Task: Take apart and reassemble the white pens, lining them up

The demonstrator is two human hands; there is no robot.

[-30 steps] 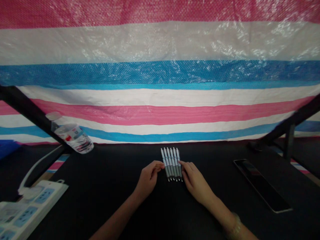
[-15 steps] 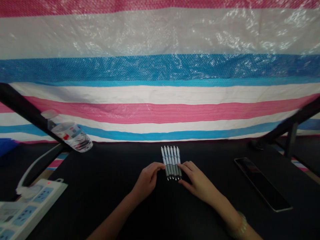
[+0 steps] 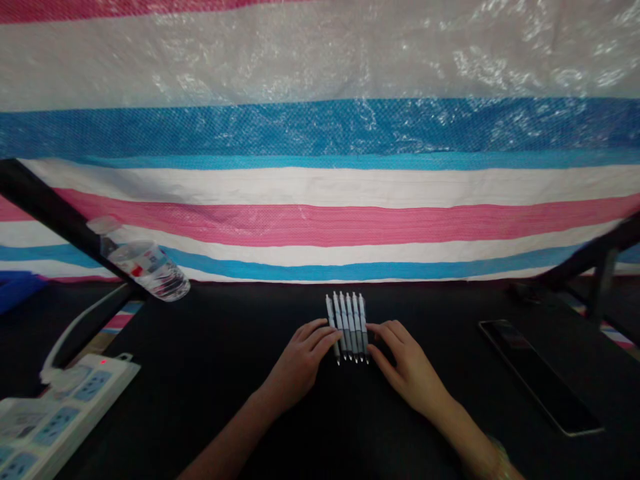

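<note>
Several white click pens point(image 3: 350, 320) with grey grips lie side by side on the black table, tips towards me. The leftmost pen point(image 3: 330, 312) sits slightly apart from the others, its tip a little lower. My left hand point(image 3: 303, 353) is closed about that pen, with one fingertip reaching over it to the row's edge. My right hand point(image 3: 405, 360) rests at the row's right side, thumb and forefinger apart, fingertips at the outermost pen. It holds nothing.
A phone point(image 3: 540, 377) lies on the table point(image 3: 410, 447) at right. To the left are a white power strip point(image 3: 75, 413) with a plugged-in cable and a tilted water bottle point(image 3: 150, 267) by a black bar point(image 3: 55, 213). A striped plastic sheet point(image 3: 320, 227) hangs behind.
My left fingers have moved over the leftmost pen, and a small gap has opened between it and the others. My right fingertips have shifted to the row's outer side. The view has turned slightly.
</note>
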